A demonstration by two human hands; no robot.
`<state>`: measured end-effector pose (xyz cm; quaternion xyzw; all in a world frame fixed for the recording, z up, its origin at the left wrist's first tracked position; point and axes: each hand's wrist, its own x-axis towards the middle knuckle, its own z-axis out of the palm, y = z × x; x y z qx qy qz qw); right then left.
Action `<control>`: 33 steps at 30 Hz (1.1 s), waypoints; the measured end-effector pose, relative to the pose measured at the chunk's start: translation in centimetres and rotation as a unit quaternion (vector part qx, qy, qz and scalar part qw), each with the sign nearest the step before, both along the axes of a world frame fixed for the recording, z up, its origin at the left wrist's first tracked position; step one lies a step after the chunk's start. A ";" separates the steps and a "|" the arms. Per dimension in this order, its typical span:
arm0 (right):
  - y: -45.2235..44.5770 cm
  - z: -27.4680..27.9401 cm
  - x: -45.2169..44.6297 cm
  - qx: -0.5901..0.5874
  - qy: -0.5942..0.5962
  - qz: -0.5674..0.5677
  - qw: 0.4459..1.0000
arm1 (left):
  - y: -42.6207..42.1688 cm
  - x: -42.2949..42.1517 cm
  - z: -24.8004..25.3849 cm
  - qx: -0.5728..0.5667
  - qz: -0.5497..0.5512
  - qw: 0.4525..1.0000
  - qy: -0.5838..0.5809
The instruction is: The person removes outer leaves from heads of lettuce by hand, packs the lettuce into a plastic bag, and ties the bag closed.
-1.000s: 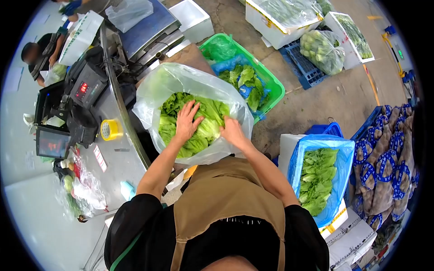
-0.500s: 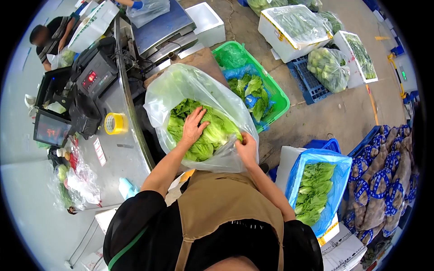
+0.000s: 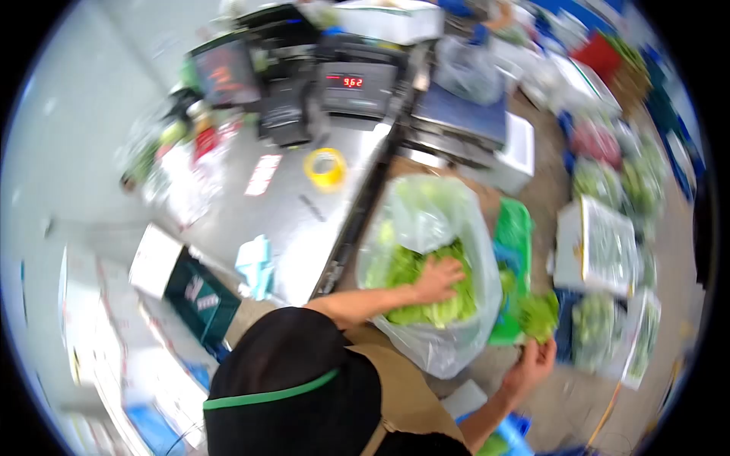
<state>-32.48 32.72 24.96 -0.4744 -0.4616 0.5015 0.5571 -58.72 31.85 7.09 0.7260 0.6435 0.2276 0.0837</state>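
Plastic bags point(image 3: 186, 182): clear, crumpled, upper left, on the metal table point(image 3: 293, 228).
Screen point(image 3: 224, 72): dark, upper left.
Cloth point(image 3: 257, 262): pale blue, near the table's lower edge.
Label point(image 3: 262, 175): white with red print, flat.
Tape point(image 3: 325, 169): one yellow roll, just right of the label.
Display point(image 3: 357, 85): red digits, upper middle, apparently 9.62.
Bag point(image 3: 437, 356): large, translucent, whitish, mouth wide open, centre of the frame.
Lettuce point(image 3: 409, 267): inside the bag; loose leaves, bright green, paler yellow-green toward the bottom, edges ruffled; blurred.
Left hand point(image 3: 439, 279): laid over the lettuce, palm down, fingers slightly parted.
Crate point(image 3: 520, 220): bright green, right of the bag; blue film and some leaves within.
Right hand point(image 3: 531, 363): right of centre, low; fingertips pinching a bunch by its lower end.
Bunch point(image 3: 537, 315): leafy, fresh green, frilled top fanned upward, outside the bag, beside the crate's lower right corner; fine detail smeared.
Foam box point(image 3: 569, 247): white, film-topped, far right.
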 end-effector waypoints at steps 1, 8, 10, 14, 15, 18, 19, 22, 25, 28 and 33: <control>1.0 0.0 -0.2 0.018 0.029 -0.018 0.999 | 0.0 0.5 0.7 -0.026 0.010 1.000 -0.006; 11.1 -8.6 0.6 -0.034 -0.017 0.038 0.999 | -1.2 2.7 3.1 -0.025 0.067 0.995 -0.063; 12.7 -12.8 1.7 -0.107 -0.071 0.050 0.990 | -1.9 3.1 4.2 -0.018 0.072 0.995 -0.062; 10.5 -17.3 3.5 -0.137 -0.198 0.023 0.970 | -3.0 4.5 6.2 0.022 0.074 0.995 -0.061; 7.0 -16.8 4.8 -0.132 -0.165 0.006 0.977 | -4.0 6.0 6.4 0.046 0.049 0.996 -0.058; -2.9 -21.7 8.2 -0.066 -0.186 0.025 0.980 | -5.7 8.8 8.7 0.169 -0.061 0.976 -0.120; -5.8 -18.0 6.1 -0.132 -0.226 -0.017 0.965 | -6.8 9.6 9.6 0.091 -0.054 0.976 -0.191; -11.7 -19.2 10.0 -0.132 -0.267 -0.032 0.954 | -6.6 16.5 12.0 -0.051 -0.124 0.953 -0.270; -20.4 -20.2 16.4 -0.157 -0.273 -0.104 0.943 | -9.7 24.5 10.5 -0.169 -0.227 0.924 -0.257; -25.5 -18.7 20.0 -0.238 -0.232 -0.232 0.914 | -10.5 30.2 8.3 -0.282 -0.371 0.851 -0.243; -35.7 -22.7 29.1 -0.312 -0.266 -0.423 0.808 | -14.0 42.9 2.9 -0.383 -0.529 0.740 -0.158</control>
